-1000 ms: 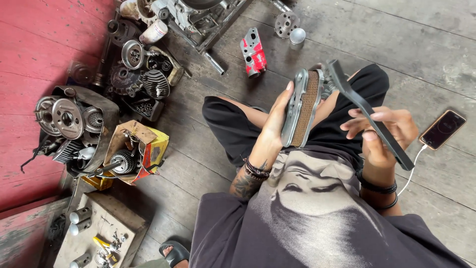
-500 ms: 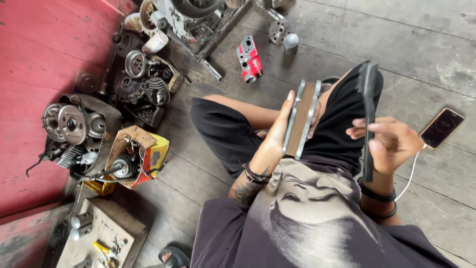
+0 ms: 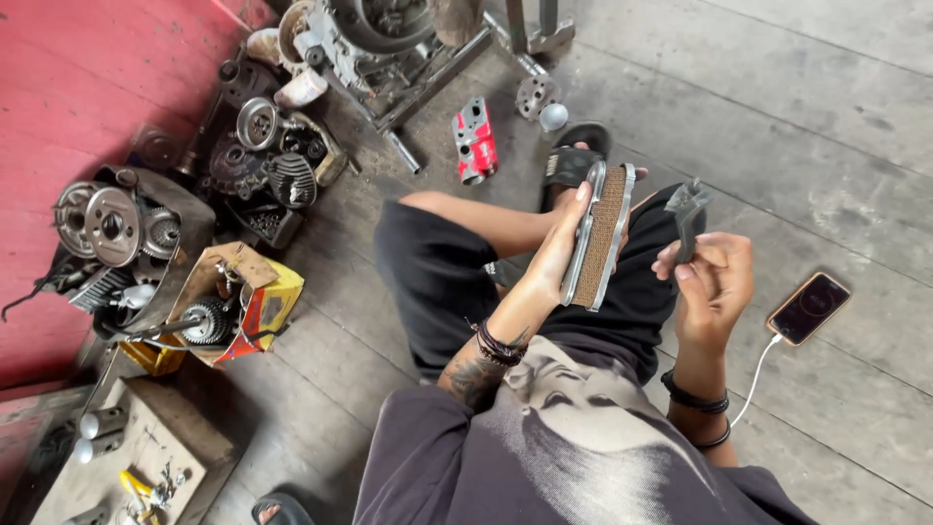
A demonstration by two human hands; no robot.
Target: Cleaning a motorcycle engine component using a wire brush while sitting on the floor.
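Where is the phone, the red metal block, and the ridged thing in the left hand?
phone [image 3: 809, 307], head view, on the middle of its dark screen.
red metal block [image 3: 473, 141], head view, on its red top face.
ridged thing [image 3: 603, 236], head view, on its brown ribbed face.

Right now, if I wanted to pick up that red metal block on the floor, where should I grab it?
Probably across the red metal block's two long sides, coming from above: it lies flat on the plank floor, narrow and apart from other parts.
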